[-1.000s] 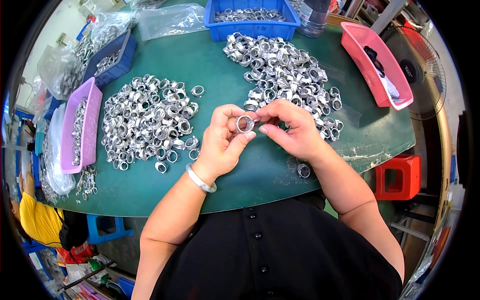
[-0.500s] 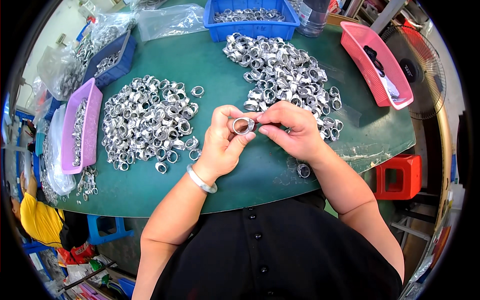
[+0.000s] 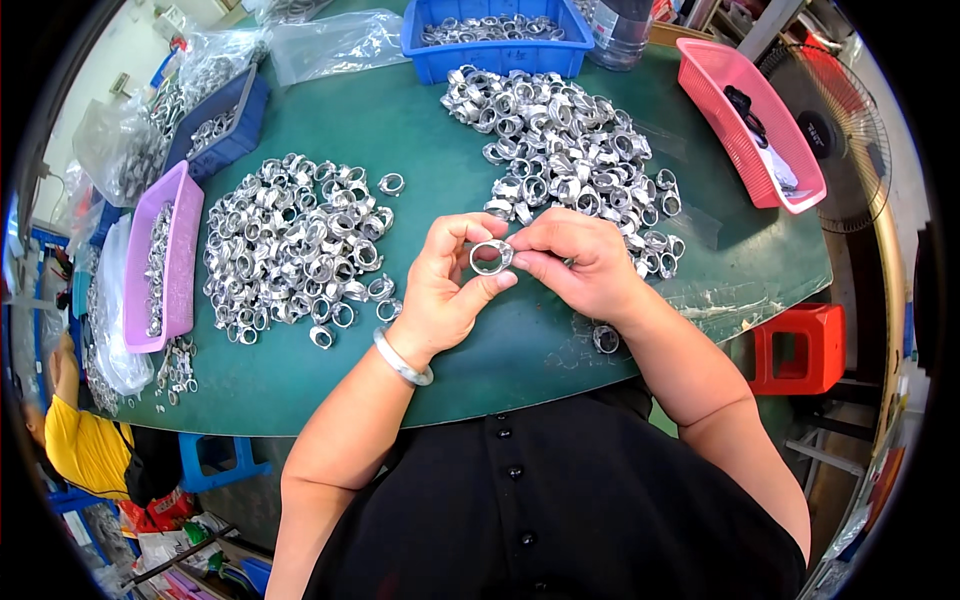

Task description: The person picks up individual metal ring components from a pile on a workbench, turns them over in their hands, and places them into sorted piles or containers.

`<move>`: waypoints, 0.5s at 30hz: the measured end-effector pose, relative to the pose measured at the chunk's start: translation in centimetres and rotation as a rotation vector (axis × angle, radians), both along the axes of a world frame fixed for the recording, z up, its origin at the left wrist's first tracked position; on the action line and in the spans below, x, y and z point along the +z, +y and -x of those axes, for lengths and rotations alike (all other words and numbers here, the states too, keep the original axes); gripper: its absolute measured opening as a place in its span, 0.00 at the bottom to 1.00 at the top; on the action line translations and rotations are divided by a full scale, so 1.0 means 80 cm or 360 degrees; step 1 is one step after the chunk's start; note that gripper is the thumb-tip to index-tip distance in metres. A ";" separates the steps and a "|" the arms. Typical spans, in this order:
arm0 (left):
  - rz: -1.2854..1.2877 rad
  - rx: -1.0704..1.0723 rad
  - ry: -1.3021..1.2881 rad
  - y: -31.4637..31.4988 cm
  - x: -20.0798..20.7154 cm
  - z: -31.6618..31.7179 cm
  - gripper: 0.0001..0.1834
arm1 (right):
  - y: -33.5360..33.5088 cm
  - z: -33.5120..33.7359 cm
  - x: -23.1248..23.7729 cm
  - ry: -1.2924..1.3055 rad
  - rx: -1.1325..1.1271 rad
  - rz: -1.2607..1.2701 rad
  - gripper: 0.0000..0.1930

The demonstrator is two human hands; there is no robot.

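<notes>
Between my hands, above the green table, is a silver-grey metal ring with its round opening facing up toward me. The thumb and fingers of my left hand are curled around its left side. My right hand pinches the wider, raised part of the ring between thumb and forefinger. Similar rings lie in a large pile left of my hands. Another heap of rings lies just beyond my right hand. One single ring rests under my right forearm, and another lies apart near the left pile.
A blue bin of rings stands at the back. On the left are a purple basket and a dark blue bin. A pink basket with black scissors stands right, near a fan. A person in yellow is at far left.
The ring has turned slightly and shifted a little right in my fingers. My right fingertips have closed in tighter on its raised part.
</notes>
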State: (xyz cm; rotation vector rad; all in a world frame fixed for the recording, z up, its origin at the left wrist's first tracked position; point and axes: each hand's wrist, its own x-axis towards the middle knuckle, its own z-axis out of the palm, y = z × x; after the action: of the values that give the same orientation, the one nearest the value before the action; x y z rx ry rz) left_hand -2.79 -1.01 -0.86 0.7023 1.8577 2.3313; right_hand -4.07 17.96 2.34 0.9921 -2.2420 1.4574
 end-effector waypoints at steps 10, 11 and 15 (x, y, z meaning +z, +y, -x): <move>0.0576 0.0600 0.0621 0.005 0.003 -0.002 0.25 | -0.005 0.000 -0.003 -0.0007 0.0016 -0.0006 0.06; 0.0575 0.0601 0.0618 0.006 0.005 -0.003 0.25 | -0.005 0.000 -0.003 -0.0049 0.0020 -0.0038 0.07; 0.0702 0.0739 0.0769 0.010 0.012 -0.004 0.24 | -0.002 0.000 -0.003 -0.0147 0.0056 -0.0089 0.08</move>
State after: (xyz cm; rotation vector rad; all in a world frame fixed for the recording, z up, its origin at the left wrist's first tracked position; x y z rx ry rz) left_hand -2.46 -0.23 0.09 0.9051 2.8962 1.9436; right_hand -4.03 17.82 2.14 1.0053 -2.3535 1.4919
